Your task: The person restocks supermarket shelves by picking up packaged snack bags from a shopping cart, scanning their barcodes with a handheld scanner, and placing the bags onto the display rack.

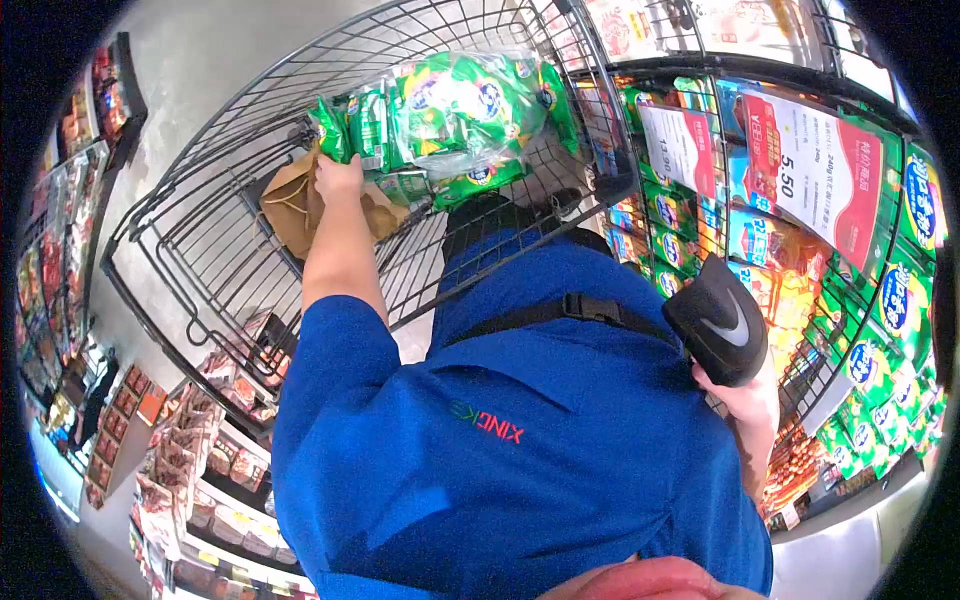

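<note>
My left hand (pixel 340 178) reaches into the wire shopping cart (pixel 225 150), its fingers closed at the lower end of a small green packet (pixel 330 135). Just below that hand lies a brown paper bag (pixel 290 212) with twisted handles. Beside it are more green packets (pixel 372 125) and a large clear-wrapped bundle of green packs (pixel 460 105). My right hand (pixel 715 388) is at my right side, by a black piece with a grey swoosh (pixel 722 325). That piece covers most of its fingers, so its grip is hidden.
To the right, a wire rack (pixel 715 190) holds green and orange snack bags, with a red and white price sign (pixel 810 165). More shelves of packaged goods (pixel 75 230) stand to the left. A belt with a black buckle (pixel 590 308) crosses my waist.
</note>
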### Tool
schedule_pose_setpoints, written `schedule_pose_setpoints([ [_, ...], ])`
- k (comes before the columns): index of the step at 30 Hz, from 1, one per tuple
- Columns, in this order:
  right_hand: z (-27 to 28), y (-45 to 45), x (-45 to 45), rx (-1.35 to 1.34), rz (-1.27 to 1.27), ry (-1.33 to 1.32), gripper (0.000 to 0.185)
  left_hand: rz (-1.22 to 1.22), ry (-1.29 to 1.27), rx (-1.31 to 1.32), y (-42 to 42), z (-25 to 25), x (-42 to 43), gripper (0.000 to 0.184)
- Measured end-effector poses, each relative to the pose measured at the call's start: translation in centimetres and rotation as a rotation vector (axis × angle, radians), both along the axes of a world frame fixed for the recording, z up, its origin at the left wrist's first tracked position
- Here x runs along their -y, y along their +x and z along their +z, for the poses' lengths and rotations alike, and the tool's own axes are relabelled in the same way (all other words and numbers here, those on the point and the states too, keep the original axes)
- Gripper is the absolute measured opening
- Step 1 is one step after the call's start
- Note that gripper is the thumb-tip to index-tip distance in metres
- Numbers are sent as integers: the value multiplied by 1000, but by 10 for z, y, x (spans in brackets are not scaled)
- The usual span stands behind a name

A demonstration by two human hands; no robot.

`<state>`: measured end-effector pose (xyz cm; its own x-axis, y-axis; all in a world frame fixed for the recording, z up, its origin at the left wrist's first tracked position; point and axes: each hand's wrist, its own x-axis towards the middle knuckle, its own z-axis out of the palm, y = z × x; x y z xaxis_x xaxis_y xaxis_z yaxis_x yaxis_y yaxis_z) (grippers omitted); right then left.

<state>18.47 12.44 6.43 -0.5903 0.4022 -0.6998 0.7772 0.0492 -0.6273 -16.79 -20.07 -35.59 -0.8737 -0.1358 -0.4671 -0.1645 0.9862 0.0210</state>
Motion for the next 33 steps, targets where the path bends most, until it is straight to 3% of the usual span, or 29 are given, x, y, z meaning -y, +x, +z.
schedule_pose_setpoints([
  [1,-4,8,-4,37,156,100,57,-49,-44,24,-3,-3,-1,64],
  [4,-6,11,2,73,133,139,56,15,-20,133,-18,5,-5,58],
  [5,-3,7,5,79,130,145,56,-12,-29,104,-18,13,-7,48],
  [7,2,-5,12,174,-127,10,61,-27,43,87,-19,8,3,46],
  [10,1,-3,13,150,28,154,64,-22,202,-13,-12,24,15,37],
  [12,-3,7,7,61,16,68,66,307,769,86,-3,39,22,27],
  [14,-5,10,4,-36,1,-18,68,640,1132,172,14,76,16,27],
  [16,-2,7,4,-41,-8,29,68,744,1320,288,27,115,11,33],
  [18,-6,14,2,-71,-59,-15,69,670,1523,345,45,160,-4,44],
  [20,1,13,0,-59,68,23,70,494,1734,494,54,180,-4,50],
  [23,-10,40,-2,-271,70,-16,78,358,2044,646,86,266,-56,61],
  [26,-8,63,-6,-409,132,-23,81,92,2182,899,101,310,-90,61],
  [28,1,75,-8,-508,158,65,84,-2,2233,926,120,336,-118,62],
  [31,15,107,-9,-422,80,51,85,-147,2277,1011,149,365,-155,60],
  [33,20,131,-8,-501,61,96,85,-81,2293,1096,175,374,-176,59],
])
